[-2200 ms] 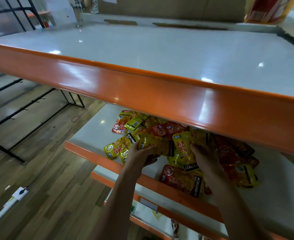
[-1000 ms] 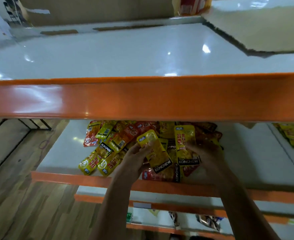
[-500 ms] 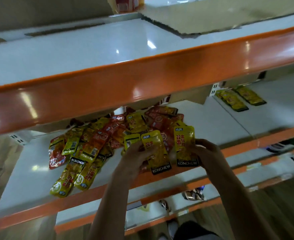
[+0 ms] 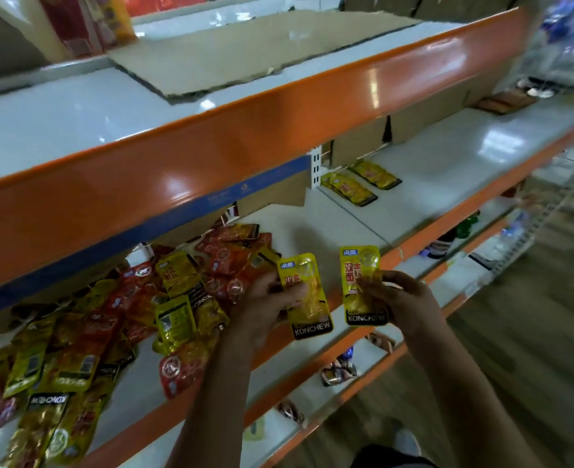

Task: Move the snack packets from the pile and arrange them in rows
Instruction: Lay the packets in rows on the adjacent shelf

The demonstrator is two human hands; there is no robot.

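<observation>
Hands each pinch one yellow Konchew packet: left hand (image 4: 272, 300) holds one (image 4: 307, 295), right hand (image 4: 402, 298) another (image 4: 363, 285), above the shelf's (image 4: 329, 228) front edge beside the pile (image 4: 127, 315). Loosely held, glossy foil could slip past the orange lip, or land crooked beside the two laid packets (image 4: 360, 182).

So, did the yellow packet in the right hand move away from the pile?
Yes. The yellow packet was over the pile; now it is to its right.

Shop, orange-edged tiered shelves (image 4: 279, 106), piled snack packets (image 4: 116, 319)
</observation>
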